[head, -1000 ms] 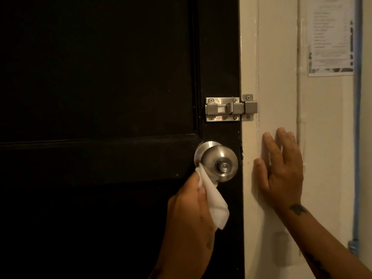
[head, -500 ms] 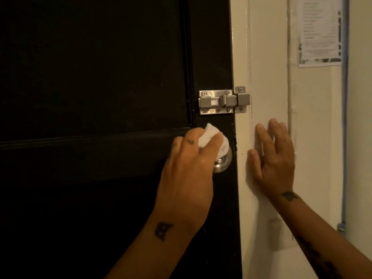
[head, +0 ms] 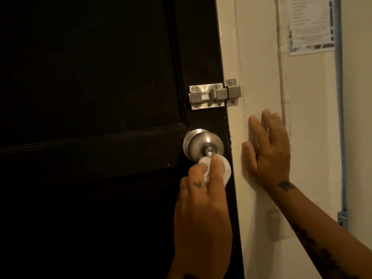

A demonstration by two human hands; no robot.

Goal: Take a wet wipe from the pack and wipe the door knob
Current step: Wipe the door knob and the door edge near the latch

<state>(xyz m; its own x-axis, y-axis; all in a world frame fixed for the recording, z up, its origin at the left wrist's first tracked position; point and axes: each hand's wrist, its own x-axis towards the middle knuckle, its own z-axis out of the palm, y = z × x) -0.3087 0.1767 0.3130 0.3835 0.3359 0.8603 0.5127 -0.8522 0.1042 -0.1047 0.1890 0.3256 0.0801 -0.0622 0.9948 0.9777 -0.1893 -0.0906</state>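
A dark door beside a cream door frame and wall.

Mounted on the door's right edge are a round metal knob and, above it, a metal slide bolt whose catch sits on the frame. A printed paper notice is stuck high on the wall.

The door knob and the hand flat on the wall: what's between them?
In the head view, only the dark door's edge and the cream door frame separate the door knob from the right hand.

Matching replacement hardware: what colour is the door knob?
Brushed silver metal, shown clearly in the head view: door knob, against the black door.
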